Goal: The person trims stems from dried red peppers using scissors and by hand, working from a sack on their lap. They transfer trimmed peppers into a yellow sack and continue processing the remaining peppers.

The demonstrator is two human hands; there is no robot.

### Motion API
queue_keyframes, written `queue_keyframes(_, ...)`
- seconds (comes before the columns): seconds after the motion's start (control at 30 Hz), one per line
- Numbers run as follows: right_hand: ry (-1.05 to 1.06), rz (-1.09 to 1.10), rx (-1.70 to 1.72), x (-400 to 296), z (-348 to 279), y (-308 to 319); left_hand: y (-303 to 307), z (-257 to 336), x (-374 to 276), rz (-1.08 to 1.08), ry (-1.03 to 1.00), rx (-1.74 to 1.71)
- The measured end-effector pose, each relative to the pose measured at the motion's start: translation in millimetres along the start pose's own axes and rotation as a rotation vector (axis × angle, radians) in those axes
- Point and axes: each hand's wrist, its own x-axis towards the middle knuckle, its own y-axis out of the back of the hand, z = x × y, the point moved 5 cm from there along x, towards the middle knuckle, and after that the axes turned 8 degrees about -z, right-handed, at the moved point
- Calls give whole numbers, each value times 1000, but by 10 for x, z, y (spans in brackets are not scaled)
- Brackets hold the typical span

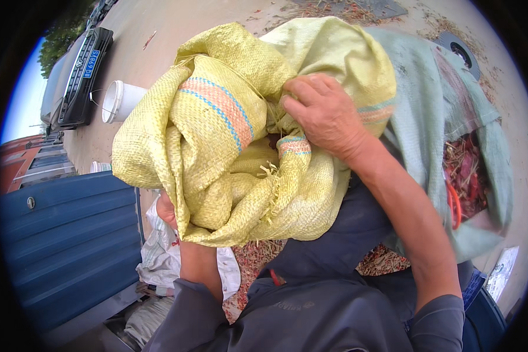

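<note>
A yellow woven plastic sack (211,176) with orange and blue stripes is bunched up in front of my body. My right hand (323,114) grips a gathered fold near its upper middle, beside a thin loose string. On the other side, my left hand (166,211) holds the sack from below; the cloth hides most of that hand. Frayed strands stick out along one crumpled edge. A dark gap shows between the folds under my right hand, and what lies inside cannot be made out.
To the right, a pale green woven sack (422,88) gapes over dried red chillies (466,171), with a red-orange ring (454,204) at its mouth. Left are a blue corrugated metal panel (70,237), white bucket (123,101), white sacks (158,253) and a parked car (77,83). Chilli scraps (257,259) cover the ground below.
</note>
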Motion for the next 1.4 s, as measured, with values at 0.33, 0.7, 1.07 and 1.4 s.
queue_keyframes(0.33, -130, -1493, -143, -714, -25, -880, 1011, -345, -150, 381, 167, 24)
queue_keyframes(0.7, 33, -1168, -379, -731, -86, -1054, 699, -1731, 902, -451, 646, 1689)
queue_keyframes(1.07, -143, -1054, -23, -507, 389, -894, 275, -2506, 4171, -1010, 149, 2218)
queue_keyframes(1.4, -68, -1272, -8, -439, 331, -934, 1267, -3265, 2127, -528, 779, 2093)
